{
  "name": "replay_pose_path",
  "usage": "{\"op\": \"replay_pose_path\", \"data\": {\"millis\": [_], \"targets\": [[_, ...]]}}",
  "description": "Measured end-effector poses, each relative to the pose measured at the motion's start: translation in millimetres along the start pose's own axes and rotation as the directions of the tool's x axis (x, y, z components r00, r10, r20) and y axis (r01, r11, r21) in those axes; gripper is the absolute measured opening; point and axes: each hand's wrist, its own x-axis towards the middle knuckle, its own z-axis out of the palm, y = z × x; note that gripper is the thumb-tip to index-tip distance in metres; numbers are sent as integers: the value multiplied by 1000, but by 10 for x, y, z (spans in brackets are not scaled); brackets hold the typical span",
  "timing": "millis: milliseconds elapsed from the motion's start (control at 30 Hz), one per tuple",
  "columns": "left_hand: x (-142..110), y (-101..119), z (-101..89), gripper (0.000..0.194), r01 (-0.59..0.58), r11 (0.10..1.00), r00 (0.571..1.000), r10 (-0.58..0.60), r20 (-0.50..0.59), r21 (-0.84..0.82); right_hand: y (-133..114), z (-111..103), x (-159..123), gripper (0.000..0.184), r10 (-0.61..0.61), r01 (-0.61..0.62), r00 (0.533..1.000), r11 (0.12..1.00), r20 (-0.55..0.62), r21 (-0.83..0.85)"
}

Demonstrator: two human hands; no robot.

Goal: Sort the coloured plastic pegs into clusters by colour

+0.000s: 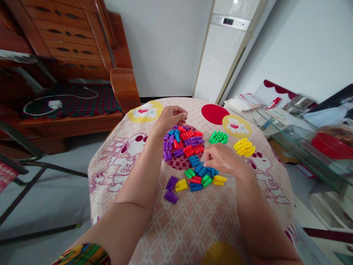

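Observation:
Over the back of a mixed pile of purple, red and blue plastic pieces (pixel 183 141), my left hand (pixel 173 117) is held with its fingers curled together. What it holds, if anything, is hidden. My right hand (pixel 222 159) is closed in a pinch beside several blue plastic pieces (pixel 202 170); I cannot make out what is between its fingertips. Green pieces (pixel 218 137) stand in a tight bunch behind the right hand, and yellow pieces (pixel 244 147) form another to its right. Nearer me lie loose purple pieces (pixel 171 197), yellow pieces (pixel 181 185) and a red piece (pixel 195 179).
A patterned cloth covers the round table (pixel 176 228). To the left stands a wooden bench (pixel 82 125) with a white charger (pixel 55 104) and cable. A glass shelf (pixel 298 147) with papers and a red bowl (pixel 331 145) is at the right. A white cabinet unit (pixel 217 55) stands behind.

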Motion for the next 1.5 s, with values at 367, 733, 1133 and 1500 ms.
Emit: {"op": "replay_pose_path", "data": {"millis": [367, 733, 1133, 1500], "targets": [[-34, 48, -109, 12, 1, 1000, 999, -2, -49, -28, -109, 459, -466, 11, -146, 155, 983, 985, 111, -73], [-15, 29, -106, 14, 1, 1000, 999, -2, -42, -31, 642, 101, 111, 14, 293, -320, 917, 946, -271, -57], [-19, 7, -154, 16, 3, 1000, 998, -4, -69, -18, 650, 391, 227, 11, 274, -290, 957, 928, -99, -234], [-10, -6, -166, 15, 3, 1000, 997, -3, -83, 0, 754, 333, 134, 9, 261, -272, 958, 959, -118, -85]]}}
